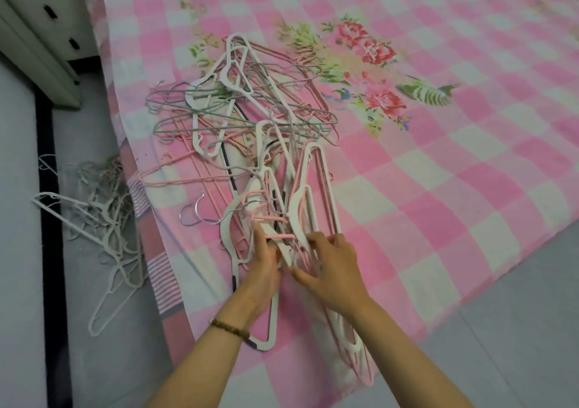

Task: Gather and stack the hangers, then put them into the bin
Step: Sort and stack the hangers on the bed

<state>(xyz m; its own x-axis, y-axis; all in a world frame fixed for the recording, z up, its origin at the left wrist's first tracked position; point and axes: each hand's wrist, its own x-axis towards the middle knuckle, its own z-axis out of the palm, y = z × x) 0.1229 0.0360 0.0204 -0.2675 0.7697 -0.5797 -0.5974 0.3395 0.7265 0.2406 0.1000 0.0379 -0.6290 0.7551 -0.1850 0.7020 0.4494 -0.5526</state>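
Pink checked bedsheet (438, 188) with a rose print serves as the work surface. The hanger bundle (291, 219), white and pink plastic, lies lengthwise on the sheet near its front edge. Its far end runs into the loose pile (244, 103) of wire and plastic hangers higher up the sheet.

Your left hand (266, 260) grips the bundle from the left, fingers curled round a white bar. Your right hand (332, 269) closes on it from the right, fingers over the top and thumb beneath. The bundle thus sits between both hands, touching each.

To stack well, align hooks and shoulders before lifting, and free any hook caught in the pile; snagged pieces would likely drag along.

A second heap of hangers (103, 207) rests on the grey floor at left. No bin is in view.
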